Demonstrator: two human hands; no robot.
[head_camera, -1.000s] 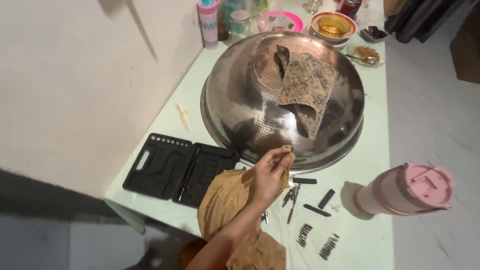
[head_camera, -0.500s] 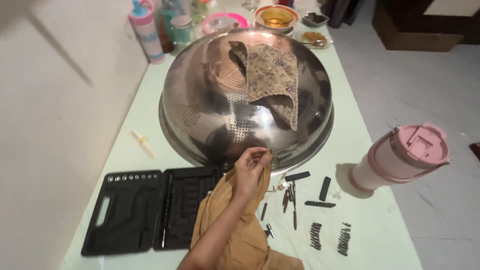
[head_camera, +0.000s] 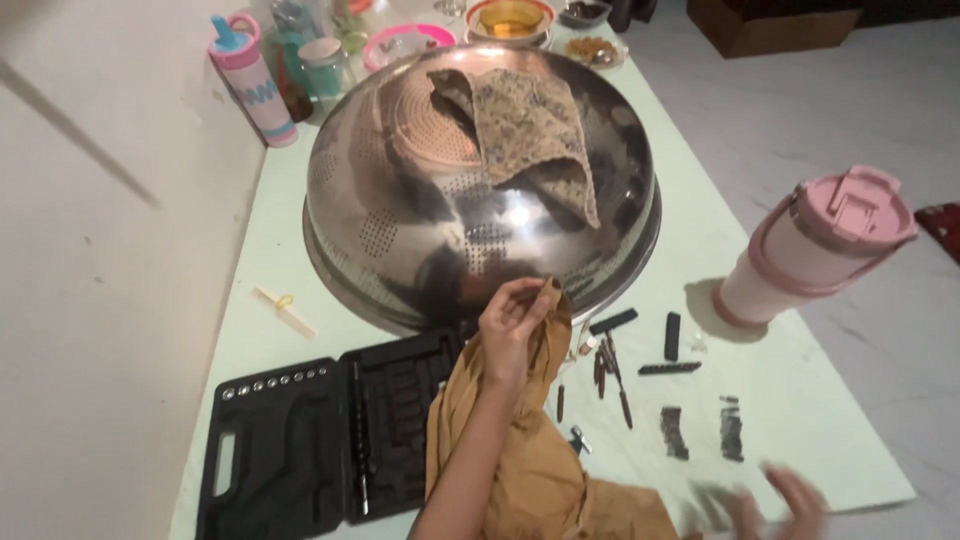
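My left hand (head_camera: 512, 328) pinches the top of a tan cloth (head_camera: 520, 460), which hangs down over my forearm above the pale green table (head_camera: 770, 375). It hovers just in front of a big upturned steel colander (head_camera: 420, 230) with a patterned cloth (head_camera: 525, 125) draped on top. Loose screwdriver bits (head_camera: 610, 365) lie on the table just right of this hand. My right hand (head_camera: 785, 500) is blurred at the bottom right edge, fingers apart, close to two dark strips of bits (head_camera: 675, 432).
An open black tool case (head_camera: 330, 440) lies at the near left. A pink lidded tumbler (head_camera: 815, 245) stands at the right edge. A pink bottle (head_camera: 250, 80), jars and bowls (head_camera: 505, 18) crowd the far end. A wall runs along the left.
The view has shifted left and closer. My right hand has come into view at the bottom right. My left hand keeps its pinch on the tan cloth.
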